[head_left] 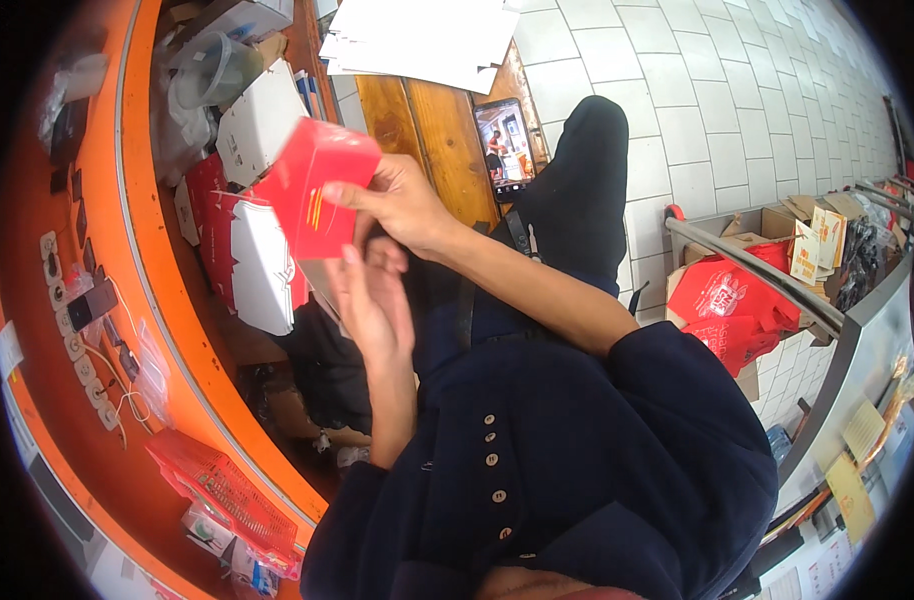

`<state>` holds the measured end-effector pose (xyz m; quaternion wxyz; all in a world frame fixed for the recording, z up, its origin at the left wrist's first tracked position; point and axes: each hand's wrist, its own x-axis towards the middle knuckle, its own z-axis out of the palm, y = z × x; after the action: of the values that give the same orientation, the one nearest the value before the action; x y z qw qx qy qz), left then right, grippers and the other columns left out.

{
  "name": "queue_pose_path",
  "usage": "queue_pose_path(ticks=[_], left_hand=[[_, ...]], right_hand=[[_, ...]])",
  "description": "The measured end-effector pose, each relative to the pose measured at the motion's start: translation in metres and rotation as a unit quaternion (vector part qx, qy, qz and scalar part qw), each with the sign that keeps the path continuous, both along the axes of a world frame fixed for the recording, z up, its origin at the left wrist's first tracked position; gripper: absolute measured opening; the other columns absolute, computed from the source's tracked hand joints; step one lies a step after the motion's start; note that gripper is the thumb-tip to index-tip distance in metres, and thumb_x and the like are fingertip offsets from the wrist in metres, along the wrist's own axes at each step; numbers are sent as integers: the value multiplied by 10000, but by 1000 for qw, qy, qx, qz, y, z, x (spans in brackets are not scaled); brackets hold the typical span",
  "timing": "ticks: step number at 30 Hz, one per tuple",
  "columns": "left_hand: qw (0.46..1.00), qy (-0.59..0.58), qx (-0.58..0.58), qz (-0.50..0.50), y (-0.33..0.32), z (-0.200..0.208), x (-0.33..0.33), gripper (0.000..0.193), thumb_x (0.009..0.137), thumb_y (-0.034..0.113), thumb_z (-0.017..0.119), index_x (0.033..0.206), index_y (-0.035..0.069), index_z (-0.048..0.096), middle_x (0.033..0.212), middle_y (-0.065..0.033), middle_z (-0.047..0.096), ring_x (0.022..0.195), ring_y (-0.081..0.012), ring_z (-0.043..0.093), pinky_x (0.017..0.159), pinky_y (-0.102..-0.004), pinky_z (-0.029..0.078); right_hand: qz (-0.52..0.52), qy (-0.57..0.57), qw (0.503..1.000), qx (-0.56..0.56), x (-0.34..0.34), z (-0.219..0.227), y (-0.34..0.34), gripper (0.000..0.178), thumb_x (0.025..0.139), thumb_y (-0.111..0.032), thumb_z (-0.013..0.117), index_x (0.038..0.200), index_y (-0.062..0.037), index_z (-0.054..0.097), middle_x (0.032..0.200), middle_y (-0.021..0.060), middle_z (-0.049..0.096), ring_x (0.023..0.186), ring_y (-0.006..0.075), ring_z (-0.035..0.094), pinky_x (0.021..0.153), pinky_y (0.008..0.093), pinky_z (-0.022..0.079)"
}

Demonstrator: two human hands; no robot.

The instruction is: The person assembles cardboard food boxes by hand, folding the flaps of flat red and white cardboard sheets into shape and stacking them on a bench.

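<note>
A red folded paper carton (312,170) with thin yellow lines printed on its side is held up at the left of my lap. My right hand (412,205) grips its right side, the thumb pressed on the front face and the fingers behind. Just below, my left hand (372,305) is raised with its fingers apart. One fingertip meets the carton's lower right corner, and the hand holds nothing I can see. Flat white and red cartons (262,265) stand stacked beyond it on the left.
White sheets (422,40) lie on a wooden bench (442,130), beside a phone (504,150) with its screen lit. An orange counter (167,330) curves along the left, bearing a power strip (72,335) and a red basket (222,490). Red bags (732,305) sit at right.
</note>
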<state>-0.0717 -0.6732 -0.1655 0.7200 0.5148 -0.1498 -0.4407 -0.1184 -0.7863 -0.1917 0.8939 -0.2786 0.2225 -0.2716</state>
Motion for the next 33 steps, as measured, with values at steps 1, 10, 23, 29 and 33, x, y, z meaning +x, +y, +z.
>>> queue_pose_path(ticks=[1, 10, 23, 29, 33], left_hand=[[999, 38, -9, -13, 11, -1, -1, 380, 1067, 256, 553, 1414, 124, 469, 1286, -29, 569, 870, -160, 544, 743, -304, 441], [980, -148, -46, 125, -15, -9, 24, 377, 1000, 139, 662, 1352, 121, 528, 1291, -21, 607, 1141, -141, 583, 836, -298, 474], [988, -118, -72, 66, -39, -6, 21, 372, 1011, 109, 634, 1364, 33, 540, 1307, -90, 625, 1187, -196, 598, 1057, -392, 463], [986, -132, -97, 41, -41, -6, 19, 409, 1015, 134, 629, 1396, 49, 510, 1360, -77, 583, 1240, -201, 563, 1096, -436, 425], [986, -92, -113, 76, -39, 1, 10, 449, 1019, 156, 625, 1436, 87, 474, 1390, -72, 558, 1280, -204, 531, 1107, -442, 404]], right_hand=[[-62, -42, 997, -30, 4, -4, -1, 268, 942, -187, 752, 1149, -23, 711, 1046, 50, 733, 902, 101, 667, 755, 280, 552], [-116, -85, 983, -112, 10, 6, 12, 261, 1026, -209, 642, 1204, -23, 684, 1058, 27, 723, 905, 90, 648, 767, 251, 536], [-141, -55, 970, -193, -5, 4, -8, 232, 947, -124, 738, 1144, -3, 727, 1072, 69, 749, 917, 102, 675, 787, 268, 552], [-126, -19, 969, -211, -10, -3, -12, 261, 919, -111, 764, 1159, -10, 732, 1041, 77, 760, 917, 110, 686, 819, 282, 558], [-98, -30, 979, -176, -7, 3, -10, 256, 902, -108, 780, 1136, -14, 737, 1010, 71, 766, 893, 111, 685, 826, 281, 553]])
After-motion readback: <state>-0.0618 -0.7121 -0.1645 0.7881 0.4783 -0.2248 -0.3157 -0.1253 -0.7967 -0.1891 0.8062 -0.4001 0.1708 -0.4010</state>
